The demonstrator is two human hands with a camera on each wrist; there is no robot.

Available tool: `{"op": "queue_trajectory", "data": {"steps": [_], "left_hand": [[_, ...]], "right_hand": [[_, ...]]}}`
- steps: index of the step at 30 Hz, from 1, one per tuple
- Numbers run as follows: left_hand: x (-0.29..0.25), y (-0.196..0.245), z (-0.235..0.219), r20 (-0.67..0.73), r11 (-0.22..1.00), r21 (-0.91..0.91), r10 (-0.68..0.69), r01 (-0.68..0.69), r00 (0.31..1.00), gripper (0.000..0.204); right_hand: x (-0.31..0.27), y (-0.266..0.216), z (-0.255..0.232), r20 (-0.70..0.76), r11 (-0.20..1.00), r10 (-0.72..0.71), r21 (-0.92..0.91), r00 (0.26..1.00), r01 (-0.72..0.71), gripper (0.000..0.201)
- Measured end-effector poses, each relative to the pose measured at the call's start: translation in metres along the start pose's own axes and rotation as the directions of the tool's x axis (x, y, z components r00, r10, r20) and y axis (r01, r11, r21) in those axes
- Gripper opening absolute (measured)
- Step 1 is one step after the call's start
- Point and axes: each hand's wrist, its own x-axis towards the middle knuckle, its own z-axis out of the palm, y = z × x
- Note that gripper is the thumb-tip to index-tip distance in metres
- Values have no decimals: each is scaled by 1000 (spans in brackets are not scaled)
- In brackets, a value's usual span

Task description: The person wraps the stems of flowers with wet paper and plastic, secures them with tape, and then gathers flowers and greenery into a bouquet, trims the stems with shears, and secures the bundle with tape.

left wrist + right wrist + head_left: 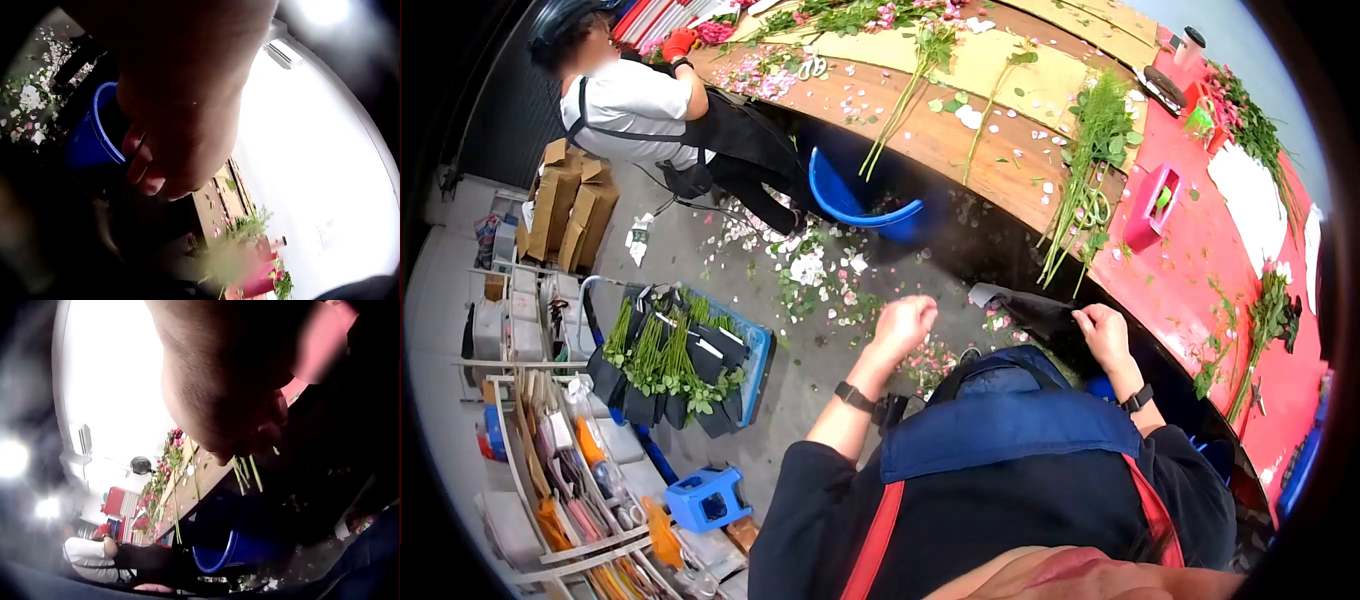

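Note:
My left hand (905, 325) is raised over the floor in the head view, its fingers curled and nothing visible in them. To its right, my right hand (1103, 333) is near the table edge, thumb and finger pinched at the end of a dark sheet (1032, 308). That sheet stretches leftward between the hands, with a lighter, shiny corner. In the left wrist view the left hand (181, 147) is shadowed, fingers bent. The right wrist view shows the right hand (231, 419) mostly in shadow, its grip hard to make out.
Flower stems (1090, 170), petals and a pink tape dispenser (1152, 207) lie on the long table (1125, 280). A blue bucket (865, 215) stands below its edge. Left are a crate (757, 375) of wrapped stems, a blue stool (705, 498) and shelves. Another person (640, 110) works at upper left.

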Motion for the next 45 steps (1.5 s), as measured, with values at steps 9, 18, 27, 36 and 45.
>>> {"op": "queue_trajectory", "data": {"steps": [9, 18, 27, 36, 45], "left_hand": [[205, -65, -52, -230, 985, 134, -80, 113, 970, 16], [411, -102, -44, -329, 916, 234, -240, 325, 913, 43], [482, -128, -39, -118, 893, 303, -313, 334, 942, 26], [435, -77, -3, 373, 561, -705, -228, 435, 899, 25], [403, -26, 47, 588, 423, -717, -58, 554, 807, 17]], "right_hand": [[117, -34, 16, 92, 986, 106, 119, 990, -117, 18], [237, -47, 49, 187, 917, 11, 389, 982, -84, 20], [336, -54, 101, 211, 924, 125, 331, 969, -191, 25], [406, -60, 169, 1, 929, 368, 40, 930, -368, 28], [302, -59, 154, -157, 731, 471, 620, 868, -285, 15]]}}
